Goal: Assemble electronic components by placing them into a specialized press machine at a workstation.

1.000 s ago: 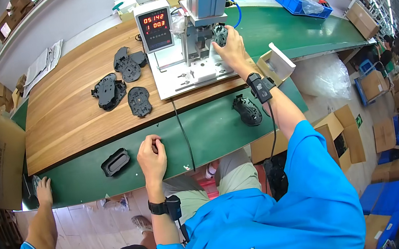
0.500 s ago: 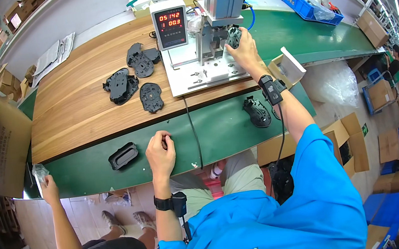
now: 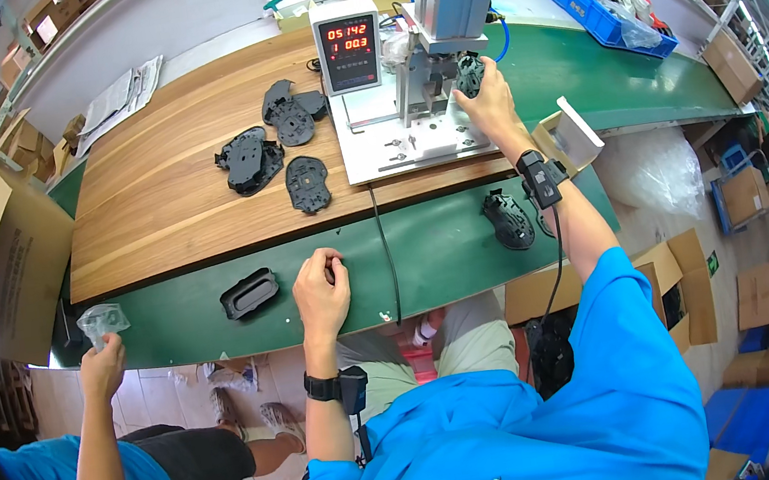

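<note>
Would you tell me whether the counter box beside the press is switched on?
On: the counter box shows lit red digits on its dark screen.

black plastic shells [image 3: 250, 159], wood-grain board [image 3: 157, 207], green belt [image 3: 444, 247], blue bin [image 3: 611, 1].

Wooden worktop [image 3: 156, 202] set on a green conveyor belt [image 3: 444, 251] that runs on past the bench to the right. Pale grey wall [image 3: 208, 6] behind. Cardboard boxes [image 3: 4, 261] stacked left and right on the floor. Blue bin [image 3: 606, 2] at the belt's far edge. Light tiled floor [image 3: 238, 453] below. Bright, even overhead light.
</note>
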The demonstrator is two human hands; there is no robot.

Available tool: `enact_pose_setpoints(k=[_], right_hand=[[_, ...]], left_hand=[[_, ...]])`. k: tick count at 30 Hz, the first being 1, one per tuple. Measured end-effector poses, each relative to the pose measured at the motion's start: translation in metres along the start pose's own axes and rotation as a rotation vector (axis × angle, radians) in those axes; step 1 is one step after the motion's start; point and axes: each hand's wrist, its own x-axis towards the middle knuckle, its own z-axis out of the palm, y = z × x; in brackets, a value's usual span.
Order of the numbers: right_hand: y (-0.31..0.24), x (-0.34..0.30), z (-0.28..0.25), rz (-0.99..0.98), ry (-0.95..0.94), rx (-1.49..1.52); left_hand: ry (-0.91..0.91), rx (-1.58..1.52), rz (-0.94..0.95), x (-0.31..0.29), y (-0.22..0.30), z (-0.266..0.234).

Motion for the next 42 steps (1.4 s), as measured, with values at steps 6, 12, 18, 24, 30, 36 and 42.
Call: enact_pose_setpoints(k=[6,12,18,24,30,36,42], right_hand=[[-0.007,0.0,0.0,-0.002,-0.003,0.001],[-0.004,0.001,-0.007,0.034,-0.048,-0.043],[-0.01,-0.014,-0.033,0.004,0.035,0.016],[-0.068,-0.138,-0.115,-0.178,-0.231,0.342],[-0.053,-0.238,-0.097,-0.341,-0.508,0.059],[-0.127,-0.248,-0.118,-0.405,-0.32,0.219],[-0.208,-0.296,-0.111,-0.489,-0.78,0.712]], left_hand=[[0.01,0.011,-0.012,-0.002,-0.002,-0.004],[0.017,-0.003,-0.014,-0.002,0.0,-0.002],[-0.023,-0.017,-0.028,-0.003,0.001,-0.006],[0.033,-0.033,0.045,-0.003,-0.002,-0.006],[0.03,-0.017,0.085,-0.002,-0.002,-0.002],[-0.037,-0.154,-0.123,0.001,-0.008,-0.006],[0.001,-0.3,-0.094,0.02,0.008,-0.017]])
